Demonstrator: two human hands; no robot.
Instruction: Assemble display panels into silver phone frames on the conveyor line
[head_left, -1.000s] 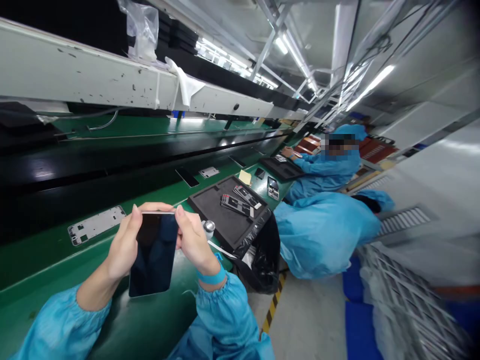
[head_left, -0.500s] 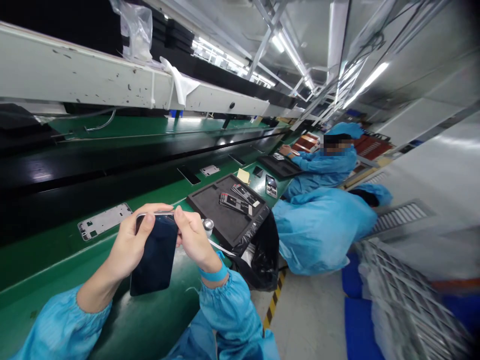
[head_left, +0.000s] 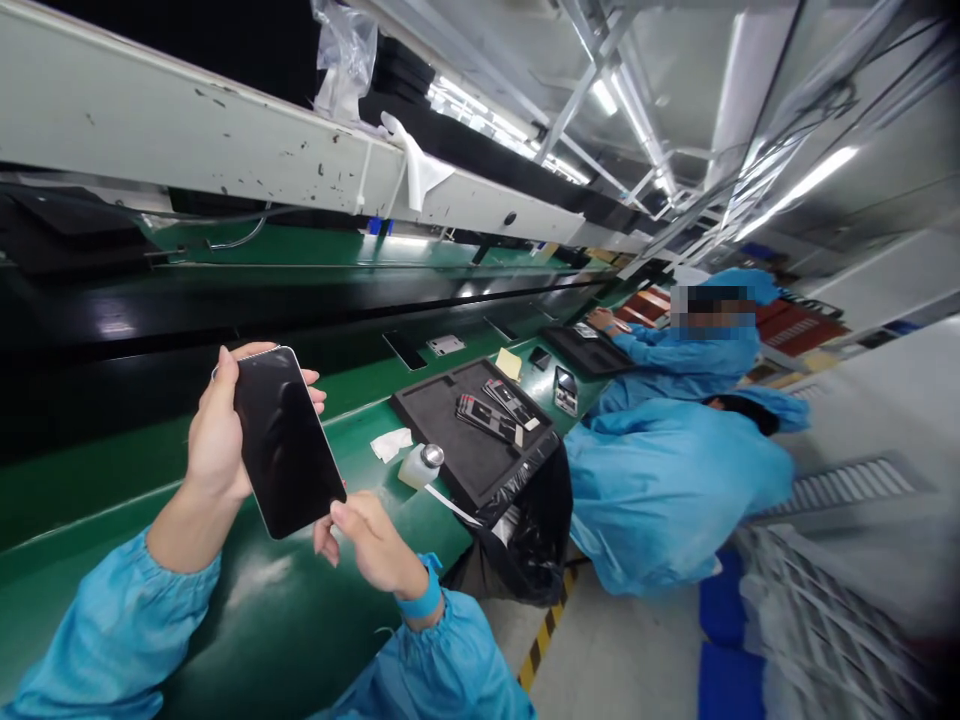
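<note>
A black-screened phone (head_left: 289, 445) with a thin silver rim is held tilted over the green bench, its screen facing me. My left hand (head_left: 214, 440) wraps round its left side, thumb along the edge and fingertips showing past the far right edge. At the lower right corner, the thumb and fingers of my right hand (head_left: 375, 545) pinch the phone's edge. Right of the phone, a bottle with a metal cap (head_left: 421, 466) and a crumpled white wipe (head_left: 391, 444) rest on the bench. The back of the phone is hidden.
A dark foam tray (head_left: 427, 400) holds several phone parts (head_left: 487, 418). Beyond lie a black phone panel (head_left: 405, 350), a metal frame (head_left: 445, 345) and a yellow pad (head_left: 508, 364). A black bag (head_left: 536, 530) hangs at the bench edge. Two people in blue gowns (head_left: 675, 490) sit to the right.
The phone has turned from hanging below both hands to lying across my left hand. My right hand has slid from its top edge to the lower right corner. The view has shifted left.
</note>
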